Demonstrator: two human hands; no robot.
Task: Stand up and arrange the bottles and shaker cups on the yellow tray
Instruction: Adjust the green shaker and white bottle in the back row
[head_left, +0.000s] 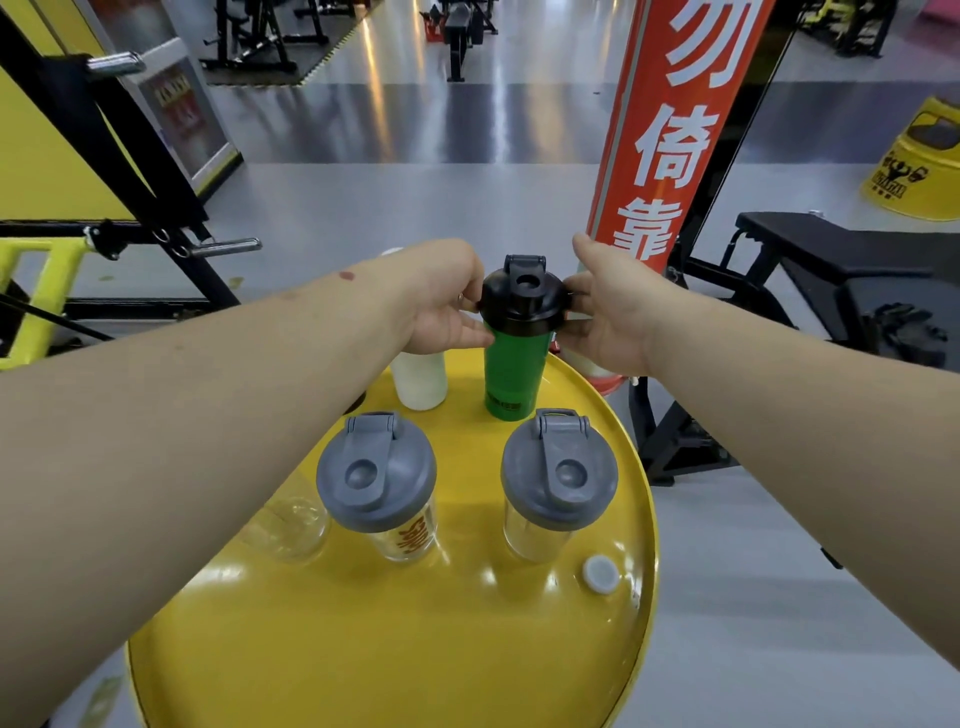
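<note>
A green shaker cup (514, 371) with a black lid stands upright at the far side of the round yellow tray (395, 639). My left hand (441, 301) grips its left side and my right hand (605, 312) grips its right side, both at lid height. Two clear shaker cups with grey lids (376, 475) (558, 470) stand upright nearer to me. A white bottle (420, 379) stands behind my left hand, partly hidden. A clear bottle (291, 525) sits under my left forearm. A small white cap (601, 573) lies near the tray's right edge.
A red pillar wrap with white characters (670, 135) stands just behind the tray. A black bench (841, 270) is at the right, a yellow and black rack (104, 228) at the left. Grey floor surrounds the tray.
</note>
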